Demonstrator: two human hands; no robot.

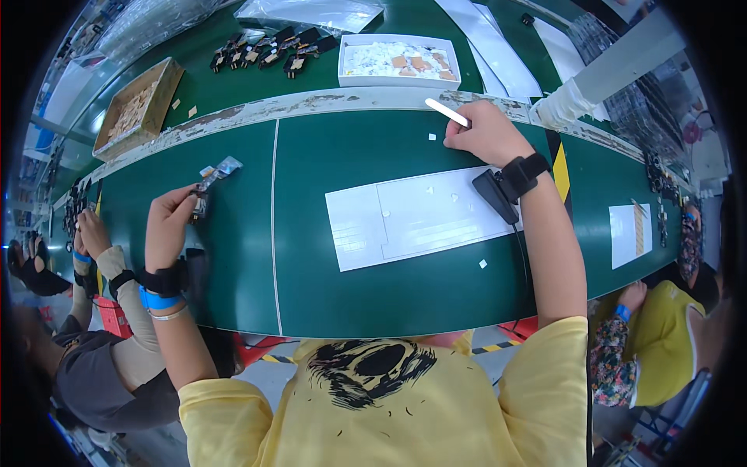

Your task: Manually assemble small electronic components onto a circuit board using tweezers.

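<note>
On the left of the green work surface, my left hand [169,226] pinches a small black electronic part [199,205] with a shiny, ribbon-like piece [221,170] sticking out from it. My right hand [490,134] is closed around a slim white stick [446,112], its blunt end pointing up and left. Just below the stick lies a small white square [432,137]. Under my right wrist, a white sheet [354,226] lies at a slant with a few tiny white pieces on it. Another white bit [482,264] rests on the green surface nearer to me.
Beyond a worn white rail [350,99] stand a white box [342,68] of white and tan pieces, a row of black parts [268,53] and a box [164,97] of tan pieces. A wrapped post [599,78] rises at right. Co-workers sit on both sides.
</note>
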